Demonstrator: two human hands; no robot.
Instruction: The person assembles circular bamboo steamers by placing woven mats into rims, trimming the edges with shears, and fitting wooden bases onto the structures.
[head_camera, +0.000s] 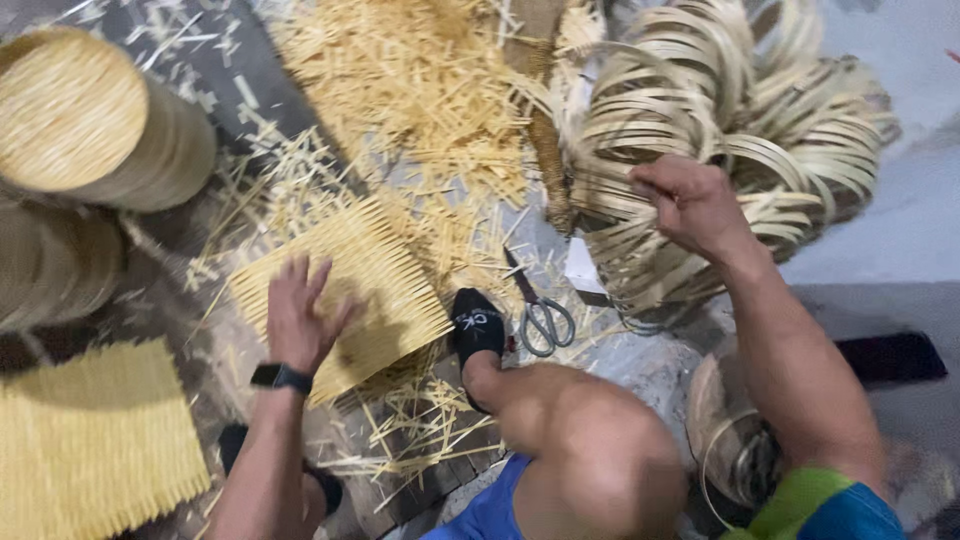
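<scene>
Pressing: left hand (298, 318), fingers spread flat on the pale yellow woven bamboo-strip mat (345, 290) lying on the floor
Gripping: right hand (690, 205) curled shut around a strip in the heap of pale bent bamboo hoops (740, 150)
Progress: mat woven, edges ragged; stacked round woven discs (85, 120) look finished
Around: steel scissors (540, 315), black-socked foot (478, 335), scattered offcuts (420, 90)

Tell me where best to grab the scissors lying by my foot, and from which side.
Probably by the looped handles of the scissors, coming from the near side. The handles point toward you and lie flat on the floor, while the closed blades point away toward the bamboo scraps. Your right hand is closer than your left hand.
</scene>
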